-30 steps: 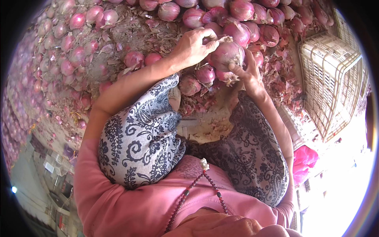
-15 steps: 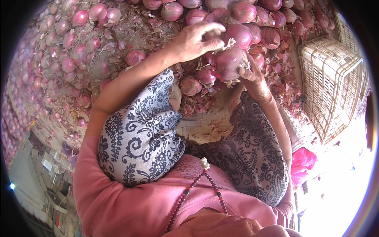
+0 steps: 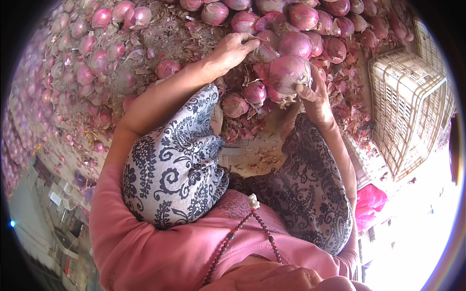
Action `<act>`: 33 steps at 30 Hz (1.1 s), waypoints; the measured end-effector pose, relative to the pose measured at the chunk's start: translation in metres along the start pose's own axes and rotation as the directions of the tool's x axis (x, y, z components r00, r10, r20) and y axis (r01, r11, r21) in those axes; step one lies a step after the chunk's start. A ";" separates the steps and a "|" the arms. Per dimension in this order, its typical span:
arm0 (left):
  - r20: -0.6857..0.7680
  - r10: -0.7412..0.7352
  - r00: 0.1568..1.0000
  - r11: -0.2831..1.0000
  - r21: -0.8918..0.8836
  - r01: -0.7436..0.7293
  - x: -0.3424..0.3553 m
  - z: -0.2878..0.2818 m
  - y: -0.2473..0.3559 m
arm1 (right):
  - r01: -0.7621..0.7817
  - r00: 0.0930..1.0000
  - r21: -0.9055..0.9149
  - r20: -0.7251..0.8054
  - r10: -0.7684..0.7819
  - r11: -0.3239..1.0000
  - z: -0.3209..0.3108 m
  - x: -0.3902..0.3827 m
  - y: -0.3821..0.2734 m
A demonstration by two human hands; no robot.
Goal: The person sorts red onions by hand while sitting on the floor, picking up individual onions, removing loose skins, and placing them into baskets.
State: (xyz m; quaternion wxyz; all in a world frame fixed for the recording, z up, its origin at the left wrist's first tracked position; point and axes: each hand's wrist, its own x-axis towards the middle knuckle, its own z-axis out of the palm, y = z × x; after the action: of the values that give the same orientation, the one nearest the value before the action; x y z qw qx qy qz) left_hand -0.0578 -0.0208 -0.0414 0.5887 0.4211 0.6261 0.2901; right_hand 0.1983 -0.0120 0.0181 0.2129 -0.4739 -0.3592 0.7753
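Observation:
A large red onion sits in my right hand, which is closed round its right side with the thumb at its lower edge. Up and to the left of that onion, my left hand is closed in a pinch, apart from the onion. A thin bit that looks like dry onion skin shows at its fingertips. Other red onions lie just behind and below the held one, including a round onion behind it and a smaller onion near my left knee.
Onions are heaped at the far side, and more spread to the left among loose skins. To the right stands a pale slatted plastic crate. Bright pink material lies below it. My bent knees in patterned cloth frame the near ground.
My left hand has drawn left, away from the large onion, and its spread fingers have closed into a pinch. The pale tuft on the onion's top no longer shows. My right hand stays nearly still.

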 end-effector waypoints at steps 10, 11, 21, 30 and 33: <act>-0.153 0.111 0.982 0.983 0.164 -0.086 0.008 0.011 0.003 | -0.056 0.991 0.314 0.130 0.015 0.948 -0.006 0.000 0.013; -0.137 0.150 0.979 0.957 0.270 -0.109 0.010 0.009 0.005 | -0.057 0.994 0.328 0.102 0.025 0.943 -0.007 0.000 0.012; -0.132 0.522 0.843 0.597 0.762 -0.250 0.027 -0.060 -0.018 | -0.038 0.999 0.439 0.047 0.019 0.898 -0.019 -0.003 0.012; 0.316 0.751 0.579 0.297 0.621 -0.725 -0.008 0.017 0.052 | -0.111 0.979 0.471 0.204 0.014 0.875 -0.015 -0.002 0.012; 0.395 0.773 0.496 0.182 0.611 -0.770 -0.007 0.004 0.050 | -0.175 0.976 0.477 0.202 0.086 0.861 -0.023 -0.003 0.023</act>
State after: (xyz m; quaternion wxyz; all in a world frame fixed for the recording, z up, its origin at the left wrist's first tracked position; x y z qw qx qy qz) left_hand -0.0449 -0.0033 0.0048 0.1388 0.8708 0.3860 0.2709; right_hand 0.2202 -0.0204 -0.0043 0.2411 -0.3579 -0.1339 0.8921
